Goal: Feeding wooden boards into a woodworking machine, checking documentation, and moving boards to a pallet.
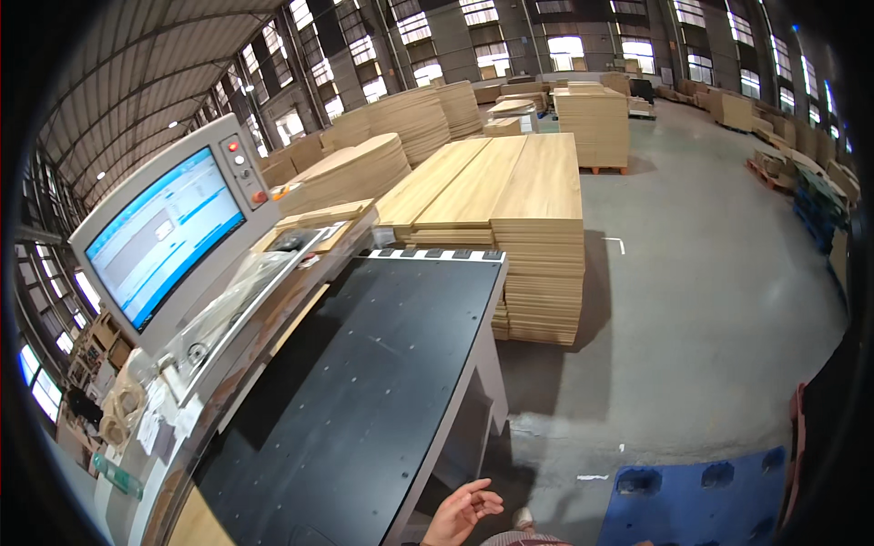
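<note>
My left hand [462,514] is at the lower edge, just right of the near corner of a machine's black table [364,364]. Its fingers are loosely bent and apart, with nothing held in them. A gap shows between the hand and the table's side. The flat black top is dotted with small light spots, and a row of dark pads runs along its far edge. My right hand is not in view.
At left stands a control panel with a lit screen [168,237] and red buttons. Stacked wood-coloured boards [542,273] stand beyond the table. A blue plastic pallet [692,500] lies at lower right. A green bottle [118,475] and papers [164,432] lie at lower left.
</note>
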Demonstrator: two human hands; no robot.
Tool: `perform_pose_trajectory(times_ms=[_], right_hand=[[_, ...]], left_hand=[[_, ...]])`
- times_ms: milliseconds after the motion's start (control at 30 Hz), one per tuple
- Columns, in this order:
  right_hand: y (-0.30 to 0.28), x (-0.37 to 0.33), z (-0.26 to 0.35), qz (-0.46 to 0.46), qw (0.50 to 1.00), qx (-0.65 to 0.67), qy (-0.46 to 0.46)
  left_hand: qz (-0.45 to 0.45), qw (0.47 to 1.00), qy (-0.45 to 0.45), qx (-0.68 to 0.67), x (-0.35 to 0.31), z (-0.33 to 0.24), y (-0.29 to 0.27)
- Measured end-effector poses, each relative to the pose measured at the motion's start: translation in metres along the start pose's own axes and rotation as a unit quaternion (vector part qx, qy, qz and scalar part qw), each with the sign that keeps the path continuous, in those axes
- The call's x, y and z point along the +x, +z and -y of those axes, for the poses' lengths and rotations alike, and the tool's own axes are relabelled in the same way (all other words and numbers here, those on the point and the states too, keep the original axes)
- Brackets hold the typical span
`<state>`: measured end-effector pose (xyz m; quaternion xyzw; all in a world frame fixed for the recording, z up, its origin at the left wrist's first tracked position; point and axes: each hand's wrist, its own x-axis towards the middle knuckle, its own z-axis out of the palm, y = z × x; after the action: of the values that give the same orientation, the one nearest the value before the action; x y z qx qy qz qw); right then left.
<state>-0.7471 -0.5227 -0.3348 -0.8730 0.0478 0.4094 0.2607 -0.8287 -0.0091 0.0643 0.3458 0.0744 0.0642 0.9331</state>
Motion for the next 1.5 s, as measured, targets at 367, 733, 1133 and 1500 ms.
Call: perform_pose_trajectory(times_ms=[367,733,1133,1500], right_hand=[[-0.175,0.111,0.282,-0.023,0.875,0.484,-0.018],[-0.398,0.245,0.865,0.209,0.764,0.385,-0.474],[-0.187,0.319,1.197,0.321,0.809,0.141,-0.472],[0.007,0.507,1.409,-0.159,0.493,0.076,-0.852]], left_hand=[[0.041,0.996,-0.043,0.061,0.241,-0.04,0.016],[-0.316,0.936,0.128,0.088,0.346,-0.093,-0.002],[-0.538,0.798,0.27,0.03,0.386,-0.086,-0.012],[-0.779,0.534,0.322,-0.072,0.482,-0.086,0.035]])
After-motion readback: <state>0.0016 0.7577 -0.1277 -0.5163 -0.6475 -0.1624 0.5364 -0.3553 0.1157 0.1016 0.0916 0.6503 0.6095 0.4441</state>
